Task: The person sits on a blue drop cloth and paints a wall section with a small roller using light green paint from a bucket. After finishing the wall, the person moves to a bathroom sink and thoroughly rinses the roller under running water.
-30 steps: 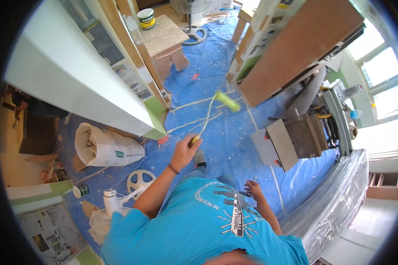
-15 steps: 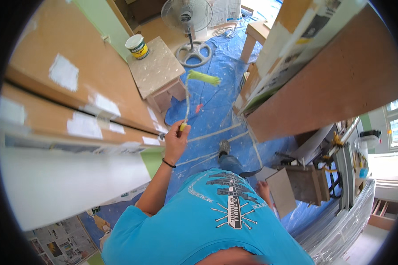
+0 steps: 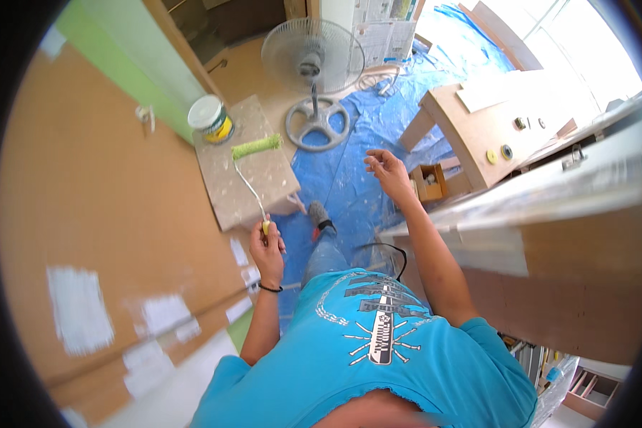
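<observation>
My left hand (image 3: 267, 255) is closed around the handle of a paint roller (image 3: 257, 146). Its fuzzy light-green sleeve points up and away, over a paint-spattered low cabinet (image 3: 220, 194); whether it touches the top I cannot tell. Farther back on that cabinet stands a white-lidded paint tub (image 3: 205, 114) with a dark and yellow label. Out to the right, my right hand (image 3: 388, 173) hangs in the air above the blue floor sheet (image 3: 349, 189), empty, its fingers loosely bent and apart.
A pedestal fan (image 3: 312, 68) stands ahead, past the cabinet. On the left runs a brown panel (image 3: 135, 214) with white patches. To the right are a wooden table (image 3: 449, 107) bearing tape rolls (image 3: 506, 151), an open box (image 3: 429, 184) and a long partly covered panel (image 3: 585, 250).
I have stepped forward, closer to the cabinet and fan. The roller has come over the cabinet in my left hand. My right hand has risen from my side into the open.
</observation>
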{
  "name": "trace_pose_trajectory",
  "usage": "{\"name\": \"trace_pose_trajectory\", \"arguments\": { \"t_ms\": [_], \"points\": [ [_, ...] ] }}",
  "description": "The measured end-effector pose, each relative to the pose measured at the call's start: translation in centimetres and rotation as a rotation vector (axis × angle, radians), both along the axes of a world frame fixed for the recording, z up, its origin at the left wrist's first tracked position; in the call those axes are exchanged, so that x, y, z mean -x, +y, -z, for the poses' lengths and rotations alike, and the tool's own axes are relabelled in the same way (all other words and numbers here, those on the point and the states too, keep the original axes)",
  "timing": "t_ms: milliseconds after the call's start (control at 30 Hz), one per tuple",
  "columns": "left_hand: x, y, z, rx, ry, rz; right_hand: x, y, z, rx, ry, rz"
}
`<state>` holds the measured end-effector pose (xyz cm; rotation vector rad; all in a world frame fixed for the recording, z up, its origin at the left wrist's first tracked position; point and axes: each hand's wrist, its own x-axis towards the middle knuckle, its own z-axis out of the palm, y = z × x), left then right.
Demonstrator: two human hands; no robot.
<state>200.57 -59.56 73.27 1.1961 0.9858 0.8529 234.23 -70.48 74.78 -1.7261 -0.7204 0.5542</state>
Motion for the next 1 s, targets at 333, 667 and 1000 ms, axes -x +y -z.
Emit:
{"name": "trace_pose_trajectory", "arguments": {
  "t_ms": [333, 667, 1000],
  "points": [
    [-12.2, 21.5, -2.6, -0.153, 0.074, -0.097, -19.1, 23.2, -2.5, 0.150, -0.101, 0.018],
    [-16.2, 27.7, -3.0, -0.124, 0.210, -0.408, -40.3, 58.1, -4.4, 0.274, -0.490, -0.332],
    [-22.6, 22.4, -3.3, 0.147, 0.375, -0.815, -42.5, 66.9, 3.8, 0.752, -0.214, -0.801]
  ]
}}
